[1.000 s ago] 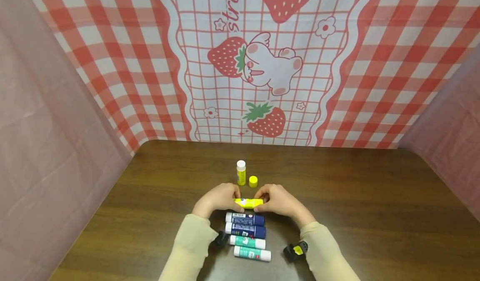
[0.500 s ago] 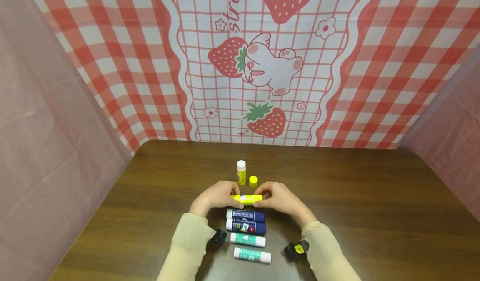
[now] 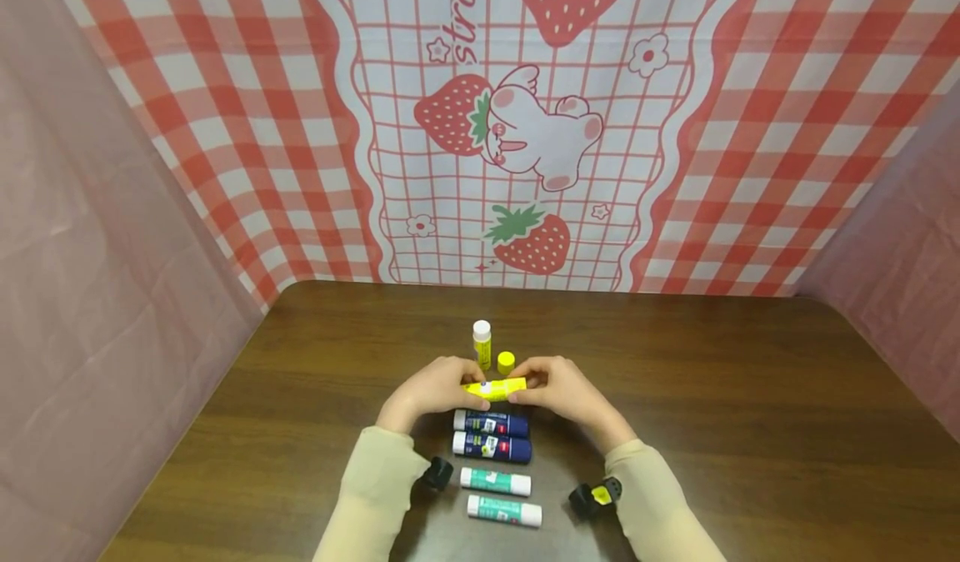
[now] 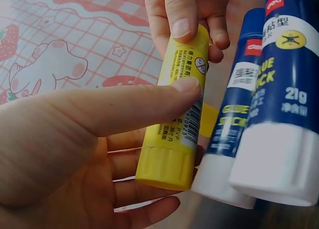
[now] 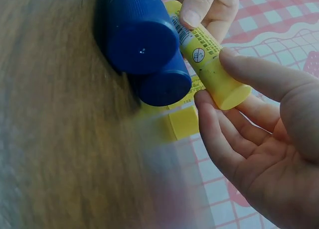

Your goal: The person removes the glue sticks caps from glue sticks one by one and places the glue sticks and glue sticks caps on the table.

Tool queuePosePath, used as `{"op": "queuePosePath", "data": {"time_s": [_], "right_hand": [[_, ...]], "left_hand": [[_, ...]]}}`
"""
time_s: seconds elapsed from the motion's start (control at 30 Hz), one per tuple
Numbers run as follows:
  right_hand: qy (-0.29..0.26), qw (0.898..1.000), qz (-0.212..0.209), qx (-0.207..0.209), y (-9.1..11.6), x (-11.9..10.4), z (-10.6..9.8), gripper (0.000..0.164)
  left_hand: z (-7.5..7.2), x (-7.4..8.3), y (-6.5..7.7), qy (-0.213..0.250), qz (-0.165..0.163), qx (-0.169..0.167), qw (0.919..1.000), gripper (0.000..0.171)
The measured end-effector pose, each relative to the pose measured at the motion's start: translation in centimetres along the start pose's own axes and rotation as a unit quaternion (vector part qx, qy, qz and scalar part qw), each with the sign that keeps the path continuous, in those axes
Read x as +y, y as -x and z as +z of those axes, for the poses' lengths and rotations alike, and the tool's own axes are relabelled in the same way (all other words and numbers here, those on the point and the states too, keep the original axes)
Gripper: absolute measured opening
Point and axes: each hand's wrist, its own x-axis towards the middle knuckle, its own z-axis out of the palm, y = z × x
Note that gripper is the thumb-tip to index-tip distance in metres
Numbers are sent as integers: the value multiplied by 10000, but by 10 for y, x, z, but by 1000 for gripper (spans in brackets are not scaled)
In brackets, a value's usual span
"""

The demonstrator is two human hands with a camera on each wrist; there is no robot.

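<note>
Both hands hold one yellow glue stick [image 3: 497, 390], which lies sideways between them. My left hand [image 3: 435, 388] pinches its left end, thumb across the printed label in the left wrist view. At the other end, my right hand [image 3: 561, 391] grips it between thumb and fingers. Just nearer to me lie two blue glue sticks [image 3: 491, 447] with white ends, side by side. Beyond the hands a yellow glue stick with a white top [image 3: 482, 347] stands upright, and a small yellow cap [image 3: 506, 362] sits to its right.
Two green-and-white glue sticks [image 3: 495, 481] lie closer to me, below the blue ones, with a gap between them. A black wrist camera [image 3: 437, 473] hangs by each forearm. The wooden table [image 3: 712, 395] ends at a checked strawberry cloth [image 3: 300, 170] behind.
Both hands and the yellow glue stick have moved away from me, its right end now slightly higher. The blue glue sticks have rolled the same way, widening the gap to the green ones.
</note>
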Motion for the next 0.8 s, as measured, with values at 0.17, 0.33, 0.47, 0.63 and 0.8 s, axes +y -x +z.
{"op": "queuePosePath", "data": {"time_s": [0.17,0.33,0.47,0.63,0.8], "right_hand": [[-180,9997,114,-126,0,3,1,30],[-225,9995,148,-165,0,3,1,30],[-175,9996,157,-146,2,-4,0,27],[-198,9996,127,-156,9,-27,-5,23],[-307,9994,96,-160,13,-37,-8,22]], "left_hand": [[1,0,0,8,-14,-54,10000,25],[1,0,-1,-16,-36,-45,10000,27],[1,0,-1,-34,-37,-52,10000,27],[2,0,-1,-43,-34,-26,10000,27],[3,0,-2,-58,3,25,10000,29]]}}
